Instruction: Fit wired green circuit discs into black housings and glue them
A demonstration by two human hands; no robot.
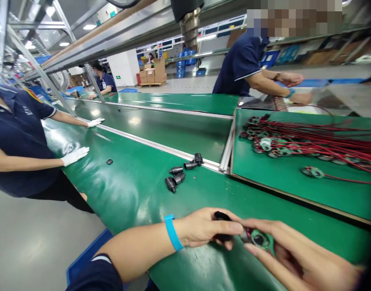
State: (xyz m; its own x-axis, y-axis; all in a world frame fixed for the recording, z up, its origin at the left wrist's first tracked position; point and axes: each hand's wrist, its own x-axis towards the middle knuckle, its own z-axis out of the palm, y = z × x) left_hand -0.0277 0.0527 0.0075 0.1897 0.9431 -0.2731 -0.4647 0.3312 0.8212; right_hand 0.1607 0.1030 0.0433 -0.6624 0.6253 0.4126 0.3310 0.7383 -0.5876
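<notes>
Low in front of me, my left hand (203,228), with a blue band at the wrist, is closed around a black rounded plastic housing (222,217). My right hand (297,250) pinches a small motor with a round green circuit board (261,239) between thumb and fingers. The two parts are held close together, the motor's metal end near my left thumb; whether they touch cannot be made out. Beyond my hands, several black plastic housings (176,178) lie on the green tabletop (130,194). A small black ring (109,161) lies further left.
At right, a raised green board (282,194) bears a pile of motors with red wires (312,141). One such motor (312,171) lies apart. A co-worker's white-gloved hand (76,156) rests at left. Another person (242,64) works across the bench. A metal rail (161,145) divides the table.
</notes>
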